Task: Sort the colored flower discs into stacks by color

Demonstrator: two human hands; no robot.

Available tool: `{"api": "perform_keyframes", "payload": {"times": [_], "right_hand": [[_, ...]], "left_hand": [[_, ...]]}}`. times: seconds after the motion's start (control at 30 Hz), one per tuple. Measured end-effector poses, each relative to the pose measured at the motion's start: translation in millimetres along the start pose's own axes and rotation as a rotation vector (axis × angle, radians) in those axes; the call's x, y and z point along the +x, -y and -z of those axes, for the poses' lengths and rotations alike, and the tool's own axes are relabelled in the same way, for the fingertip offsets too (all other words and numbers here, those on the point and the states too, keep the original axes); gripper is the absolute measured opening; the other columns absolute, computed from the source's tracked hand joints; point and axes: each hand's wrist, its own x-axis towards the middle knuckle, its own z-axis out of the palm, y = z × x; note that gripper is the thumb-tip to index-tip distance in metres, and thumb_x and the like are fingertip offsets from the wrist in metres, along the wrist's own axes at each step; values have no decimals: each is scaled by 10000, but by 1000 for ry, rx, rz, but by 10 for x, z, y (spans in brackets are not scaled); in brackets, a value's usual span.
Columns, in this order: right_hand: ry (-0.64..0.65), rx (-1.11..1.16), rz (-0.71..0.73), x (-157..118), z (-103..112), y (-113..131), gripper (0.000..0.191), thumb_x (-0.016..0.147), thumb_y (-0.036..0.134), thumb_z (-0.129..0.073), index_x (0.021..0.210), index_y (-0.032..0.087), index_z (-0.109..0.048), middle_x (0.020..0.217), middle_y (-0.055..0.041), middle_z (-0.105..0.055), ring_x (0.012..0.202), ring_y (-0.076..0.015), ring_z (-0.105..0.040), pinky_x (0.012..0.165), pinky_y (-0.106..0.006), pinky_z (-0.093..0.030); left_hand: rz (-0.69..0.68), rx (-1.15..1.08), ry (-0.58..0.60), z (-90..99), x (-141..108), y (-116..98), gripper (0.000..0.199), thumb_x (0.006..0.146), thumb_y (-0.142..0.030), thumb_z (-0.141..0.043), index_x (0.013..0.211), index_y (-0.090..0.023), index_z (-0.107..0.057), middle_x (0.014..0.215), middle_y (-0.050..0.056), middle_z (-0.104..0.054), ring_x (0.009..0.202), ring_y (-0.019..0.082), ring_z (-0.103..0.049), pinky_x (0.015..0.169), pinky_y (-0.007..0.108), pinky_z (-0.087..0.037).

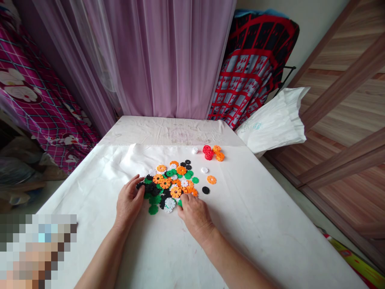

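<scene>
A pile of notched plastic snowflake discs in orange, green, black and white lies on the white-covered table (pixel 168 249). Left of the pile, my left hand (pixel 129 202) is curled, with a black disc (pixel 139 185) between its thumb and fingers. My right hand (pixel 195 212) is closed at the pile's near right edge. A green disc (pixel 180 202) shows at its fingertips, partly hidden by them. Close to that hand are an orange disc (pixel 176 192) and a white disc (pixel 170 205). Another green disc (pixel 153 209) lies at the pile's near edge.
Beyond the pile sit red discs (pixel 207 152) and orange discs (pixel 220 156) in small stacks. A loose black disc (pixel 205 190), an orange one (pixel 211 180) and white ones (pixel 205 170) lie to the right. A white bag (pixel 273 120) stands by the table's far right corner.
</scene>
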Motion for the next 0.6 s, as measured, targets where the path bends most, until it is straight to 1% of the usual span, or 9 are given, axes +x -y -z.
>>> {"api": "perform_keyframes", "payload": {"times": [0.07, 0.17, 0.23, 0.3, 0.37, 0.47, 0.53, 0.6], "right_hand": [[-23, -9, 11, -14, -33, 11, 105, 838, 92, -591, 885, 177, -631, 834, -111, -708, 769, -228, -673, 640, -298, -486], [-69, 33, 28, -55, -50, -54, 91, 830, 106, -598, 858, 185, -632, 802, -89, -718, 732, -210, -673, 618, -281, -461], [-105, 122, 15, -60, 3, -180, 80, 822, 143, -617, 877, 197, -638, 784, -49, -725, 702, -182, -669, 614, -258, -446], [-142, 218, -34, -5, 114, -364, 113, 819, 185, -629, 926, 213, -649, 769, -7, -726, 669, -154, -662, 627, -238, -437], [-172, 236, -124, 134, 257, -574, 143, 835, 239, -629, 973, 219, -658, 770, 1, -727, 669, -147, -662, 655, -238, -433], [-153, 115, -262, 476, 422, -851, 179, 856, 299, -612, 1015, 233, -663, 825, -14, -739, 744, -176, -667, 662, -260, -410], [-98, 33, -287, 728, 449, -972, 176, 860, 301, -604, 1011, 242, -671, 908, -31, -748, 828, -190, -667, 668, -266, -397], [-47, -28, -262, 941, 411, -1036, 185, 857, 297, -604, 1017, 243, -678, 944, -45, -745, 884, -199, -657, 680, -268, -393]], "left_hand": [[9, 1, -1, 1, -3, -11, 347, 832, -404, -513, 1080, -256, -705, 1357, 46, -638, 1047, 238, -660, 932, 401, -521], [9, 2, 0, -3, -8, -16, 344, 835, -403, -513, 1080, -254, -704, 1360, 46, -637, 1016, 229, -666, 928, 400, -522], [3, 0, -3, -10, -8, -12, 345, 836, -406, -510, 1075, -253, -706, 1350, 47, -643, 1006, 227, -667, 931, 404, -520], [0, -1, -4, -19, -5, -2, 348, 837, -410, -506, 1073, -252, -707, 1348, 50, -645, 999, 228, -667, 928, 408, -520], [-3, 2, -4, -27, 0, 10, 351, 836, -409, -505, 1076, -253, -707, 1348, 51, -644, 994, 229, -666, 922, 412, -521], [-12, 9, -6, -29, 6, 27, 351, 832, -417, -507, 1070, -255, -709, 1343, 53, -648, 984, 234, -667, 912, 421, -522], [-14, 12, -8, -24, 7, 31, 357, 833, -428, -500, 1059, -252, -713, 1335, 57, -652, 969, 236, -669, 898, 424, -525], [-16, 14, -7, -17, 7, 28, 363, 833, -435, -495, 1052, -248, -715, 1330, 60, -655, 951, 233, -671, 878, 417, -531]]}}
